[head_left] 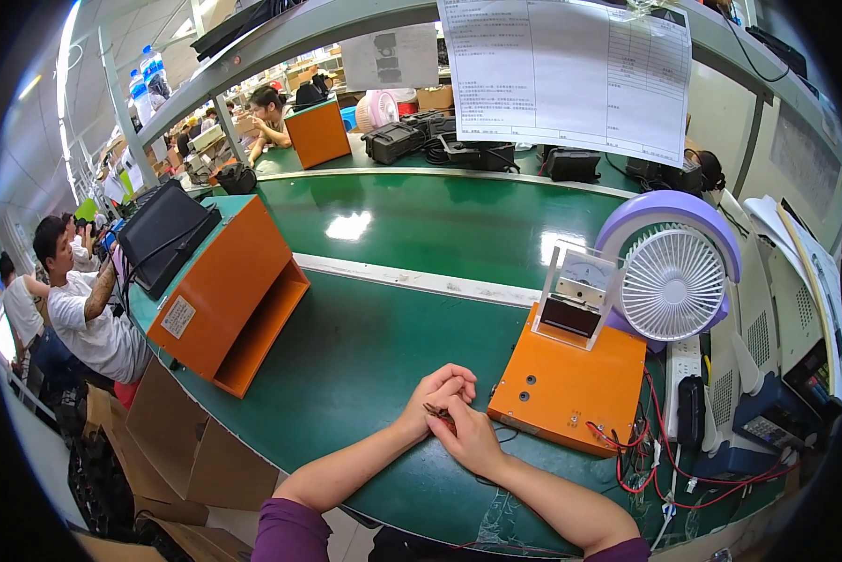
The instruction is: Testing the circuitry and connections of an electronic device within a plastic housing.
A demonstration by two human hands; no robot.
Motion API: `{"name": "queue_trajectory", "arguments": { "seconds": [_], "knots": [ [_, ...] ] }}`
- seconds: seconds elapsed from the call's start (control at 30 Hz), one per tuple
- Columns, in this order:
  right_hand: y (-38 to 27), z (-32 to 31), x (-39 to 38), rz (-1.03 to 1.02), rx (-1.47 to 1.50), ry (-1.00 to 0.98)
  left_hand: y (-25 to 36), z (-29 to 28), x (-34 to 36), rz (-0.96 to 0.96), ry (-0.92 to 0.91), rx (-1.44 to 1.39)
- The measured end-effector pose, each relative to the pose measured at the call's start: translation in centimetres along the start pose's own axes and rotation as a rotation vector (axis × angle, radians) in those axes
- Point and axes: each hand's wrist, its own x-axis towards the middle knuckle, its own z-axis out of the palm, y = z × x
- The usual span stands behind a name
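Note:
My left hand (pixel 440 389) and my right hand (pixel 470 438) meet over the green bench, close to its front edge. Both have curled fingers, and the right one overlaps the left. A small dark, reddish-brown piece (pixel 437 411) peeks out between them; its kind is too small and covered to tell. Just right of my hands lies an orange box (pixel 571 384) with small sockets on its top. On its far end stands an analog meter (pixel 582 273) in a clear plastic frame. Red test leads (pixel 635 459) trail from the box's right side.
A purple and white fan (pixel 672 281) stands behind the orange box, beside a white power strip (pixel 683 361). An open-fronted orange cabinet (pixel 229 290) occupies the bench's left. Instruments (pixel 768 412) line the right. Cardboard boxes (pixel 182 450) sit below left; co-workers (pixel 88 309) are farther left.

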Motion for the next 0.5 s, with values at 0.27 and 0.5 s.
{"name": "queue_trajectory", "arguments": {
  "seconds": [0.27,0.5],
  "knots": [
    [0.06,-0.04,-0.04,-0.003,-0.013,-0.002,0.02,0.10,-0.01,-0.007,0.007,-0.003],
    [-0.11,-0.15,0.05,0.012,-0.004,-0.017,-0.01,0.04,-0.03,-0.005,0.000,-0.006]
  ]
}}
